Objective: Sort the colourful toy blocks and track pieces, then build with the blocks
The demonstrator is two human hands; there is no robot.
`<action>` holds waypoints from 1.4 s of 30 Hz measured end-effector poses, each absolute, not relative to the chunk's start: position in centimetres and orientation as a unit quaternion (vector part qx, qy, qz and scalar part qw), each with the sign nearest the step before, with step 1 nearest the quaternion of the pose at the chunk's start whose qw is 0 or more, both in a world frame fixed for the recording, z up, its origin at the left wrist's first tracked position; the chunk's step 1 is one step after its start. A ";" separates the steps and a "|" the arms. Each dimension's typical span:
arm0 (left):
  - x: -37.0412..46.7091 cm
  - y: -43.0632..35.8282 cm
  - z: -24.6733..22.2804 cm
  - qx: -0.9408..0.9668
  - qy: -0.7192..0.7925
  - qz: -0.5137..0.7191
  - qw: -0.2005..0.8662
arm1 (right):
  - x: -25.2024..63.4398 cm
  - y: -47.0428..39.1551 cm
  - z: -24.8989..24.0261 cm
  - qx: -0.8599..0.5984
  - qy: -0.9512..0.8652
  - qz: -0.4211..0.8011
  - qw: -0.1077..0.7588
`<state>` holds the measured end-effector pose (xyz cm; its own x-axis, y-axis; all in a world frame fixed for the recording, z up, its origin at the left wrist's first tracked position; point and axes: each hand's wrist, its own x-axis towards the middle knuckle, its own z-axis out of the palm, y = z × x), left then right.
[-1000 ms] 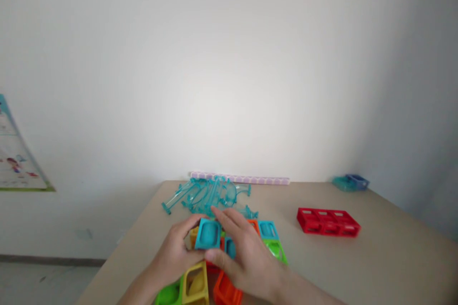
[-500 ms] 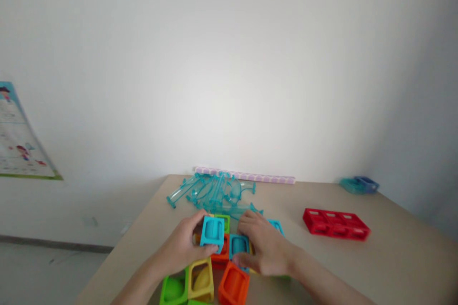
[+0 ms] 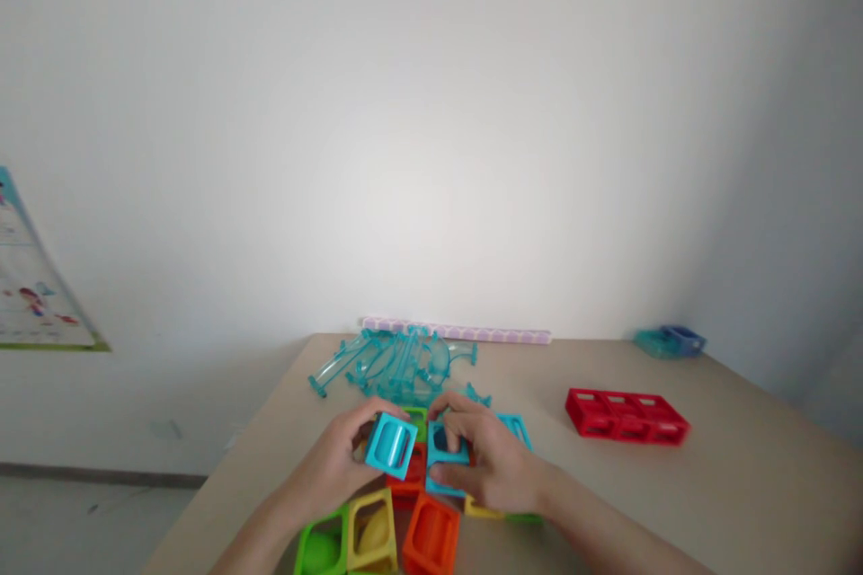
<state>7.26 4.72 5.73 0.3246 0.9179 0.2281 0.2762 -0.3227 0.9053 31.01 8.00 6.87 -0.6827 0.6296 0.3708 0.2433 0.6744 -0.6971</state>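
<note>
My left hand (image 3: pixel 341 458) grips a light-blue hollow toy block (image 3: pixel 391 446) between thumb and fingers, tilted above the others. My right hand (image 3: pixel 489 458) closes on a second blue block (image 3: pixel 446 456), with its thumb on the near side and a fingertip at the top opening. Under and around them are a red block (image 3: pixel 408 472), a green block (image 3: pixel 419 420) and another blue block (image 3: pixel 516 429). Nearer to me lie an orange block (image 3: pixel 431 535), a yellow block (image 3: pixel 373 532) and a green block (image 3: pixel 324 546). Part of the pile is hidden by my hands.
Clear teal track pieces (image 3: pixel 404 364) lie heaped at the back of the table (image 3: pixel 532 377). A lilac patterned strip (image 3: pixel 465 333) runs along the wall. Three joined red blocks (image 3: pixel 627 417) lie to the right, with dark blue and teal pieces (image 3: pixel 674 341) in the far right corner.
The block in my left hand has tilted and moved slightly left and down. My right hand has raised and tipped its blue block, with its fingers curled more. The view has shifted slightly.
</note>
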 end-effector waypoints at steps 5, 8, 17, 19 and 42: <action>7.3 4.9 5.6 0.721 0.427 0.394 0.379 | 31.0 8.2 6.6 -0.286 -0.854 0.304 0.310; 7.3 4.9 5.5 0.721 0.435 0.383 0.380 | 31.0 8.0 7.0 -0.318 -0.845 0.300 0.307; 7.0 5.0 5.2 0.688 0.434 0.407 0.416 | 31.0 7.3 7.5 -0.254 -0.834 0.302 0.387; 7.0 5.0 5.3 0.687 0.438 0.413 0.407 | 30.9 7.2 7.4 -0.250 -0.833 0.292 0.398; 7.0 5.3 5.4 0.752 0.425 0.393 0.315 | 30.5 6.6 8.1 -0.232 -0.865 0.287 0.341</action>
